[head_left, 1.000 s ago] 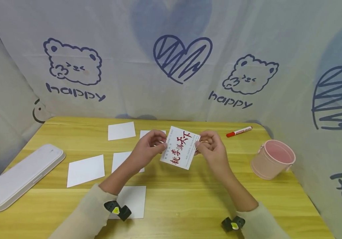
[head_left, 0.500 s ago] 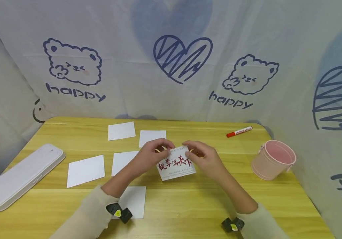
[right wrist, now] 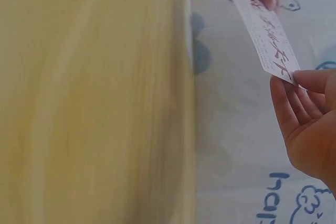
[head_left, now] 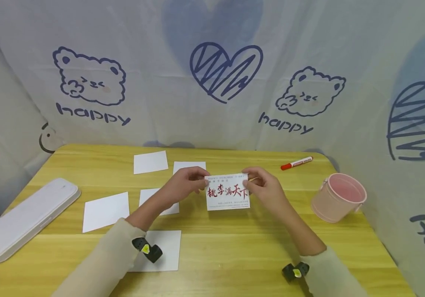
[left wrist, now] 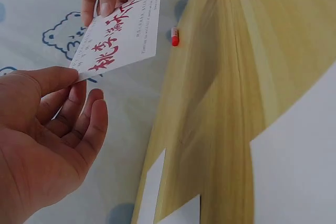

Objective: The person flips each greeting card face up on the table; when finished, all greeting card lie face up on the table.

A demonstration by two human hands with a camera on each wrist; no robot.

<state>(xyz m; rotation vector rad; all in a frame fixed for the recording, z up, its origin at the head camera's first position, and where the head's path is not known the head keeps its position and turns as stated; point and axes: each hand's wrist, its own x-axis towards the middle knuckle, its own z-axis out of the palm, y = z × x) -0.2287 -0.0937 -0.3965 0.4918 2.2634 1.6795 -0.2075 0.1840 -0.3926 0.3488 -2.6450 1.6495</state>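
Note:
Between both hands hangs a white greeting card (head_left: 227,198) with red Chinese characters and small grey print, its lettering upright in the head view. My left hand (head_left: 185,184) pinches its left edge near the upper corner, thumb on the printed face. At the opposite edge my right hand (head_left: 264,185) pinches it the same way. The left wrist view shows the card (left wrist: 121,35) held off the wooden table, with the left hand's lower fingers loosely bent beneath. In the right wrist view the right hand (right wrist: 310,114) grips the card's near corner between thumb and fingers.
Several white cards lie on the left half of the table (head_left: 227,255), one (head_left: 106,212) beside a long white case (head_left: 27,218). A red-capped marker (head_left: 296,163) lies at the back right, near a pink bucket (head_left: 338,198). A printed cloth (head_left: 160,99) hangs behind.
The card was tilted sideways, then turned with both hands gripping its top edge. Now it is level, raised slightly and moved right, with the hands spread to its two side edges.

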